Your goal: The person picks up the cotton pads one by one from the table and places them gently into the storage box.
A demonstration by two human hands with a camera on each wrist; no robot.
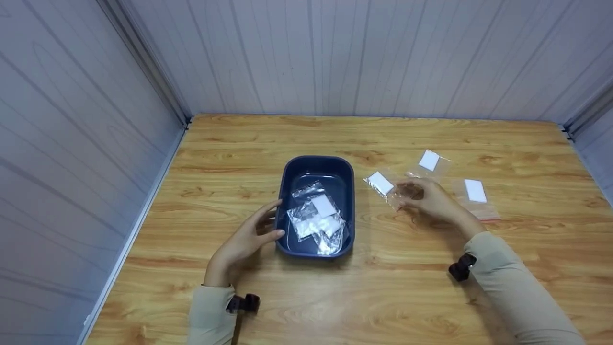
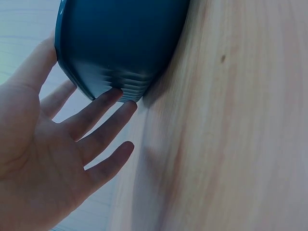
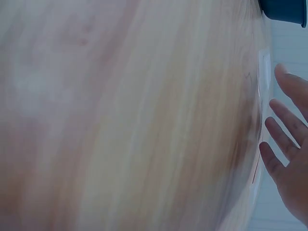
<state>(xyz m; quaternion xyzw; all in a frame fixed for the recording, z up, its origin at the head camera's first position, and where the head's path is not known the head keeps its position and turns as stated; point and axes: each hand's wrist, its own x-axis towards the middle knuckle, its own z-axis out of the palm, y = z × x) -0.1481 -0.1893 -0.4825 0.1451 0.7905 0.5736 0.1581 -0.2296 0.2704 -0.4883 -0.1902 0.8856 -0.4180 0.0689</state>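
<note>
A dark blue rectangular bin stands upright on the table with several clear plastic bags inside, white pieces showing in them. At the bin's left side is my left hand, its spread fingers touching the outer wall and its thumb near the rim. My right hand hovers at the edge of a clear bag with a white card, right of the bin. In the right wrist view the fingers of that right hand are extended and apart. Whether its fingertips touch the bag I cannot tell.
Beyond the right hand lies another bag with a white card. A further bag with a white card and a reddish edge lies to its right. Pale panel walls border the wooden table at the back and sides.
</note>
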